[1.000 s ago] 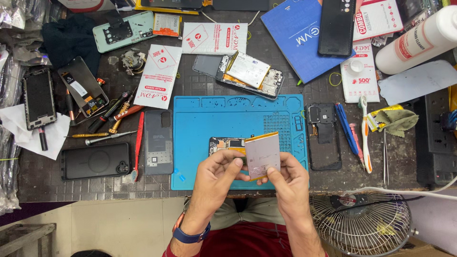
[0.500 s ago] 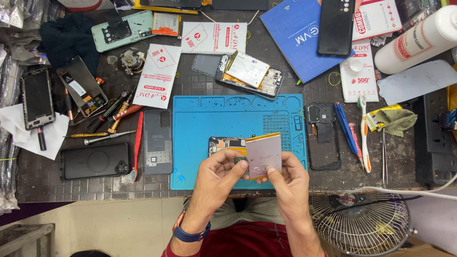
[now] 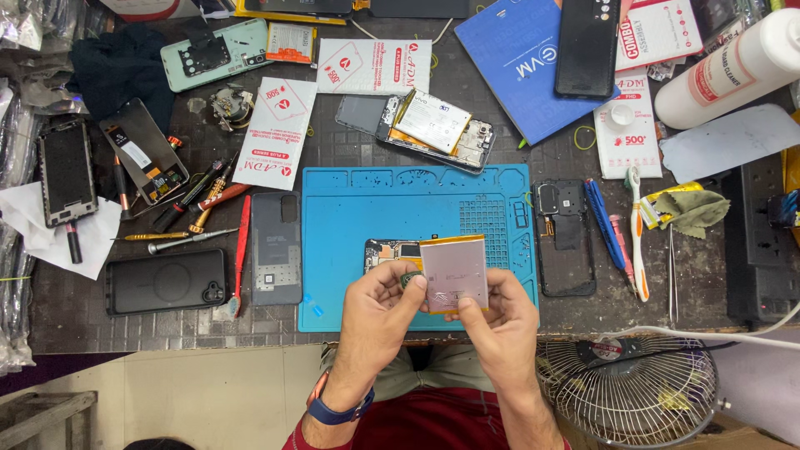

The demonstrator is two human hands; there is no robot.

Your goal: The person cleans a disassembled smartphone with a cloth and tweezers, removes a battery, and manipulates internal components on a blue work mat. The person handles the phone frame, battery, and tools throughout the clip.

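Note:
Both hands hold a flat phone battery (image 3: 454,272), pale pink-grey with yellow edges, lifted over the near part of a blue silicone work mat (image 3: 367,225). My left hand (image 3: 377,302) pinches its lower left corner with thumb and fingers. My right hand (image 3: 498,317) grips its lower right edge. Under the battery an opened phone (image 3: 390,251) lies on the mat, mostly hidden by the battery and my hands.
Another opened phone with battery (image 3: 433,125) lies past the mat. Left: grey back cover (image 3: 276,247), black phone (image 3: 167,282), screwdrivers and red tool (image 3: 242,242). Right: black back cover (image 3: 562,237), toothbrush (image 3: 636,225), white bottle (image 3: 729,71). A wire fan guard (image 3: 633,392) is near right.
The battery has tilted slightly and my fingers have shifted along its lower edge. Nothing else on the bench has moved.

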